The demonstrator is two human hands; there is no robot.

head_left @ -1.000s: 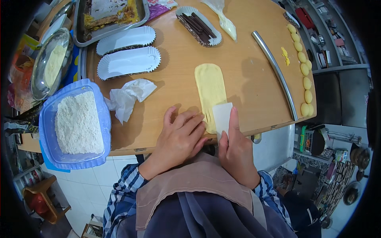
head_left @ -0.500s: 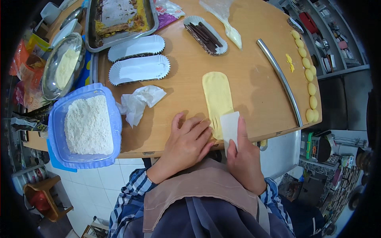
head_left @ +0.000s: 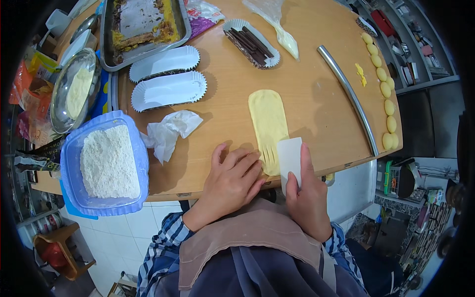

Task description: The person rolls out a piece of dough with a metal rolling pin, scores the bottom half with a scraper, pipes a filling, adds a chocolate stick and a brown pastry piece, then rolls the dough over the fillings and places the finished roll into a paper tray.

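A flat, long oval of pale yellow dough (head_left: 268, 116) lies on the wooden table before me, with several lengthwise slits in its near end. My right hand (head_left: 308, 198) grips a white dough scraper (head_left: 290, 157), thumb and forefinger along it, its edge at the right side of the slit end. My left hand (head_left: 231, 175) rests on the table just left of the dough, fingers spread, fingertips at or beside its edge. It holds nothing.
Left stands a blue tub of flour (head_left: 110, 161), beside crumpled white paper (head_left: 173, 131) and paper trays (head_left: 169, 90). Farther back are a baking pan (head_left: 143, 59), a tray of chocolate sticks (head_left: 251, 45) and a piping bag (head_left: 286, 42). Right are a metal tube (head_left: 347, 91) and several dough balls (head_left: 386, 90).
The scraper has shifted slightly right, off the dough's near end, where more slits now show. My left hand stays nearly where it was. The view has tilted a little.
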